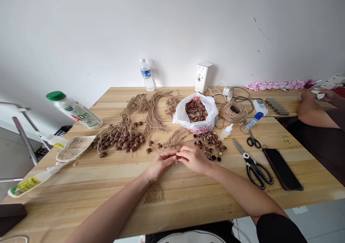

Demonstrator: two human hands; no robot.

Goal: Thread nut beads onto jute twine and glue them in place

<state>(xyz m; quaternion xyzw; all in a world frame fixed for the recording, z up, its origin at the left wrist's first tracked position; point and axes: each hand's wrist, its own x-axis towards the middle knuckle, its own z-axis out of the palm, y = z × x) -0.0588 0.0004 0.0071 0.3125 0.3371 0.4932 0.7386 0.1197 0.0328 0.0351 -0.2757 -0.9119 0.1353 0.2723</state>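
Wooden table (205, 201): left hand (161, 164) and right hand (193, 158) pinch something small, mostly hidden, near nut shells (212, 141); looks like fine fingertip work, next needs steady grip.

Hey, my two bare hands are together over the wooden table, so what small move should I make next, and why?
Perhaps squeeze gently with your bare left hand and bare right hand: their fingertips pinch something small and mostly hidden, so a firmer grip may prevent it slipping among the hollow brown shell halves lying just beyond the right hand.
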